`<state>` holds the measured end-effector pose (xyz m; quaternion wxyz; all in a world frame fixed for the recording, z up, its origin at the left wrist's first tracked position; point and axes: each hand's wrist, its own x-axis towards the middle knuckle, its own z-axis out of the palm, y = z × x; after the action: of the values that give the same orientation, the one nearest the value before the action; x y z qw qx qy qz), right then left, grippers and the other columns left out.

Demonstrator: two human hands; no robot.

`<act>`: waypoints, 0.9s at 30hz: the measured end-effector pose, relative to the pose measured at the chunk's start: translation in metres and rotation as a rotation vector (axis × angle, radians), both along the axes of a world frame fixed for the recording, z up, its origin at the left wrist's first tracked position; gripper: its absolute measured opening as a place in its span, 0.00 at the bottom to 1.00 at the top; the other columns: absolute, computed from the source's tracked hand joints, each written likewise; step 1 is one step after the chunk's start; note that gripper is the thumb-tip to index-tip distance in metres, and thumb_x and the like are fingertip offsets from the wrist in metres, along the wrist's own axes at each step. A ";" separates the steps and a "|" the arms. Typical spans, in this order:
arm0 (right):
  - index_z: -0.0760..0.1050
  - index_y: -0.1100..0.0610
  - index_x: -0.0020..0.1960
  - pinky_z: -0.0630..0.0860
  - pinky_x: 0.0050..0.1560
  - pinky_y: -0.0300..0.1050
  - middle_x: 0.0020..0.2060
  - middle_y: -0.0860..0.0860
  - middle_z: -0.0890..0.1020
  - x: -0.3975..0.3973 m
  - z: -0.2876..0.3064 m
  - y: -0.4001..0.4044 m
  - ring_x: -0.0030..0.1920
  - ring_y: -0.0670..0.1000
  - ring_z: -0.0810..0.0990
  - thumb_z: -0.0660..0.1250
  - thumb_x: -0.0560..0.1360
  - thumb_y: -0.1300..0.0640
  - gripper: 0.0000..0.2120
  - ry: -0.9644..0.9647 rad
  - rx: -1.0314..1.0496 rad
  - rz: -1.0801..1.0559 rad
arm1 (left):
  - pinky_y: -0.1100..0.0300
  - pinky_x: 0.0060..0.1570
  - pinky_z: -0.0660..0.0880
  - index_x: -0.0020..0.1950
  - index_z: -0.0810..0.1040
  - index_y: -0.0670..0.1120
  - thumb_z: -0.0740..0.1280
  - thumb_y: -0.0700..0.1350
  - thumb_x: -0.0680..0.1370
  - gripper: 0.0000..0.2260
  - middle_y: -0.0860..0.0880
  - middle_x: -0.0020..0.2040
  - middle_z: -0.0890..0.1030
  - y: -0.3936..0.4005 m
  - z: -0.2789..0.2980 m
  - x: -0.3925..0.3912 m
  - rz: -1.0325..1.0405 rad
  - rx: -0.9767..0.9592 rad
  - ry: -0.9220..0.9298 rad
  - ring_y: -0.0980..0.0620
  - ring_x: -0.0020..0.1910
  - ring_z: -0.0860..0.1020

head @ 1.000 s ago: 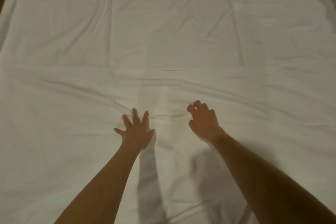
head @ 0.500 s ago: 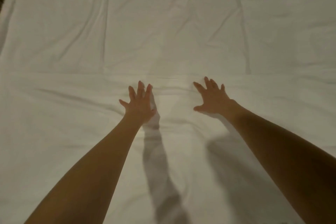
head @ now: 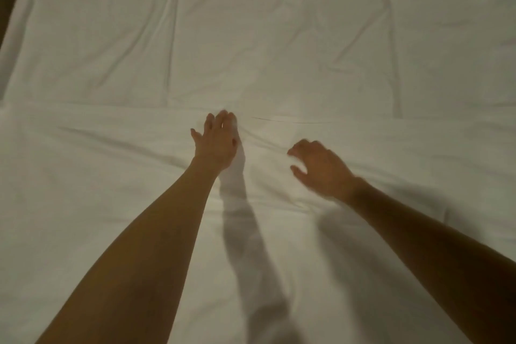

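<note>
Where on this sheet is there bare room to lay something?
Free: the far half of the sheet beyond the crosswise edge; also the flanks left of the left hand and right of the right hand. Crowded: the wrinkled strip between them.

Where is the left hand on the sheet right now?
Head view, centre: the left hand rests flat on the white sheet, fingertips at the fold line crossing it, left of and beyond the right hand.
</note>
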<state>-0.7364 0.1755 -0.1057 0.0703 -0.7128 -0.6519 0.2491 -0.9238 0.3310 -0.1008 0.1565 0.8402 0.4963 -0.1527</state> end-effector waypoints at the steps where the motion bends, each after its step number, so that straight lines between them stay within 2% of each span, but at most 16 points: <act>1: 0.71 0.57 0.67 0.73 0.58 0.49 0.66 0.54 0.71 0.005 0.001 0.009 0.61 0.58 0.73 0.62 0.78 0.54 0.18 0.039 0.034 -0.089 | 0.34 0.70 0.55 0.78 0.52 0.47 0.58 0.45 0.82 0.26 0.49 0.79 0.51 0.002 0.000 0.000 0.021 0.025 -0.032 0.45 0.77 0.50; 3: 0.69 0.58 0.69 0.71 0.59 0.49 0.67 0.56 0.68 0.018 0.003 0.026 0.62 0.58 0.74 0.61 0.79 0.58 0.19 0.060 0.064 -0.302 | 0.35 0.69 0.56 0.77 0.54 0.47 0.57 0.43 0.82 0.24 0.49 0.78 0.55 0.009 -0.001 0.001 0.040 0.033 -0.039 0.45 0.76 0.53; 5: 0.67 0.57 0.70 0.70 0.59 0.50 0.67 0.55 0.67 0.031 0.003 0.038 0.61 0.60 0.74 0.60 0.79 0.57 0.19 0.039 -0.055 -0.462 | 0.38 0.68 0.60 0.74 0.61 0.46 0.58 0.40 0.81 0.21 0.46 0.73 0.63 0.018 -0.002 0.002 0.021 0.043 0.021 0.44 0.72 0.60; 8: 0.66 0.57 0.63 0.72 0.52 0.51 0.58 0.57 0.72 0.047 0.001 0.049 0.53 0.62 0.76 0.63 0.76 0.54 0.17 -0.068 -0.267 -0.440 | 0.49 0.58 0.67 0.67 0.68 0.44 0.59 0.40 0.79 0.15 0.44 0.63 0.70 0.032 -0.003 0.006 -0.007 0.129 0.039 0.44 0.64 0.67; 10: 0.68 0.58 0.60 0.72 0.49 0.49 0.51 0.57 0.76 0.058 0.004 0.051 0.50 0.60 0.77 0.65 0.74 0.52 0.17 -0.094 -0.366 -0.446 | 0.52 0.52 0.67 0.65 0.70 0.44 0.58 0.41 0.80 0.13 0.44 0.62 0.70 0.039 -0.003 0.008 -0.015 0.150 0.035 0.44 0.63 0.67; 12: 0.73 0.59 0.56 0.73 0.45 0.45 0.43 0.56 0.81 0.068 0.012 0.051 0.43 0.57 0.80 0.64 0.74 0.53 0.13 -0.048 -0.437 -0.477 | 0.52 0.51 0.67 0.64 0.70 0.43 0.60 0.42 0.80 0.13 0.44 0.63 0.69 0.045 -0.004 0.011 -0.045 0.153 0.051 0.44 0.63 0.67; 14: 0.76 0.60 0.49 0.74 0.45 0.43 0.36 0.56 0.83 0.077 0.021 0.052 0.39 0.56 0.82 0.65 0.74 0.58 0.07 0.043 -0.399 -0.537 | 0.52 0.51 0.67 0.64 0.70 0.43 0.60 0.43 0.80 0.12 0.44 0.61 0.71 0.049 -0.004 0.015 -0.057 0.145 0.035 0.44 0.61 0.69; 17: 0.77 0.60 0.46 0.68 0.44 0.41 0.38 0.57 0.83 0.089 0.027 0.066 0.41 0.53 0.77 0.68 0.74 0.60 0.03 -0.002 -0.224 -0.517 | 0.52 0.52 0.65 0.59 0.74 0.47 0.58 0.44 0.80 0.10 0.46 0.56 0.78 0.056 0.002 0.023 -0.112 0.092 0.057 0.44 0.58 0.73; 19: 0.77 0.60 0.46 0.66 0.44 0.41 0.42 0.58 0.82 0.093 0.020 0.073 0.43 0.53 0.76 0.68 0.74 0.61 0.03 -0.026 -0.171 -0.506 | 0.52 0.56 0.64 0.56 0.78 0.50 0.59 0.43 0.79 0.10 0.47 0.55 0.79 0.061 0.005 0.027 -0.076 0.059 0.060 0.44 0.58 0.74; 21: 0.76 0.60 0.49 0.66 0.44 0.43 0.49 0.59 0.80 0.091 0.008 0.072 0.48 0.55 0.76 0.67 0.73 0.63 0.05 -0.031 -0.120 -0.556 | 0.50 0.56 0.65 0.58 0.76 0.49 0.60 0.44 0.80 0.09 0.45 0.57 0.77 0.063 0.003 0.029 0.034 0.096 -0.004 0.43 0.59 0.74; 23: 0.73 0.58 0.56 0.68 0.46 0.43 0.57 0.56 0.74 0.083 -0.004 0.063 0.48 0.53 0.74 0.66 0.73 0.63 0.12 0.016 -0.025 -0.645 | 0.45 0.58 0.67 0.67 0.70 0.47 0.59 0.43 0.80 0.15 0.43 0.66 0.70 0.053 -0.007 0.033 0.134 0.117 -0.110 0.42 0.66 0.68; 25: 0.69 0.57 0.63 0.71 0.49 0.43 0.63 0.55 0.68 0.071 -0.011 0.052 0.48 0.53 0.74 0.66 0.72 0.63 0.20 0.022 0.088 -0.633 | 0.35 0.66 0.61 0.77 0.56 0.50 0.57 0.46 0.81 0.24 0.43 0.77 0.55 0.028 -0.016 0.034 0.112 0.100 -0.131 0.40 0.75 0.54; 27: 0.65 0.59 0.69 0.70 0.60 0.47 0.69 0.57 0.65 0.059 -0.018 0.040 0.59 0.57 0.74 0.65 0.73 0.62 0.25 -0.062 0.094 -0.495 | 0.29 0.67 0.54 0.79 0.42 0.50 0.54 0.53 0.82 0.30 0.44 0.79 0.42 -0.010 -0.028 0.031 -0.032 0.095 -0.027 0.39 0.77 0.43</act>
<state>-0.6773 0.2159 -0.1236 0.1421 -0.8539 -0.4703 0.1716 -0.8928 0.3211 -0.1284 0.1207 0.8565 0.4873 -0.1203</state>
